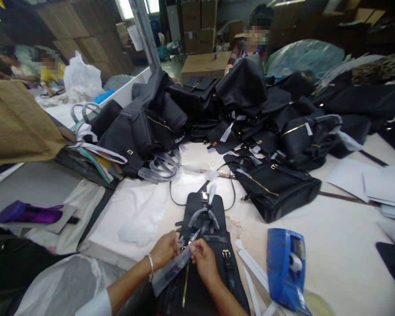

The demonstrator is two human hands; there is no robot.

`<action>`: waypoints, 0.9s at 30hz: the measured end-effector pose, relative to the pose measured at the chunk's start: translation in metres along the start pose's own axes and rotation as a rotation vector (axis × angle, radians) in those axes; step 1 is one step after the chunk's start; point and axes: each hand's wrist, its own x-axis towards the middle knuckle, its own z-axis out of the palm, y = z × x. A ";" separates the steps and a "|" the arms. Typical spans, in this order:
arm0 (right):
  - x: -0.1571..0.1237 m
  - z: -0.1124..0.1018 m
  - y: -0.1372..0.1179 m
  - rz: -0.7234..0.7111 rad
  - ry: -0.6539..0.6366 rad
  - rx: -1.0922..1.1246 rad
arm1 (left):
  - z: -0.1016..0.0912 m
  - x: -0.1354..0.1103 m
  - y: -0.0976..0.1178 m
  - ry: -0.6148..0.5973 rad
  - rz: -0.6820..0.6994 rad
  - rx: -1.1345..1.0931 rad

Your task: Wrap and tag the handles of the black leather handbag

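Observation:
A black backpack [210, 252] with gold buckles and a gold zip lies in front of me, its flap folded away from me. Over its middle, my left hand [166, 251] is closed, the fingertips pinching near a small metal buckle and a clear plastic strip [173, 270]. Close beside it, my right hand [203, 260] pinches the same strip between thumb and fingers. The strip hangs down to the left across the bag. More plastic wrapping [202, 215] is around the straps higher up on the bag.
A blue tape dispenser [286, 267] stands at the right, with white paper strips [253, 272] beside it. Another black bag [276, 188] lies beyond. Piled black bags [243, 87] fill the far side. At left is a purple case [29, 213]. A person [250, 41] is behind the pile.

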 end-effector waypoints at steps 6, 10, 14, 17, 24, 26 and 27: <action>0.001 0.000 0.001 0.007 -0.015 -0.024 | -0.005 0.003 0.014 0.173 0.215 0.388; 0.001 -0.001 -0.001 0.011 -0.009 -0.037 | 0.004 0.006 0.014 0.249 0.267 0.444; 0.000 -0.002 -0.002 0.001 0.005 -0.050 | 0.016 0.004 0.006 0.306 0.230 0.323; 0.001 -0.003 -0.002 -0.005 0.008 -0.054 | 0.023 0.002 0.002 0.232 0.199 0.160; 0.002 -0.004 0.000 -0.012 0.002 -0.066 | 0.017 -0.006 0.012 0.085 0.167 -0.065; 0.001 -0.002 -0.001 -0.022 0.012 -0.077 | 0.018 -0.010 0.015 0.107 0.202 -0.053; 0.000 -0.001 -0.001 -0.027 0.018 -0.083 | 0.019 -0.012 0.015 0.132 0.224 -0.038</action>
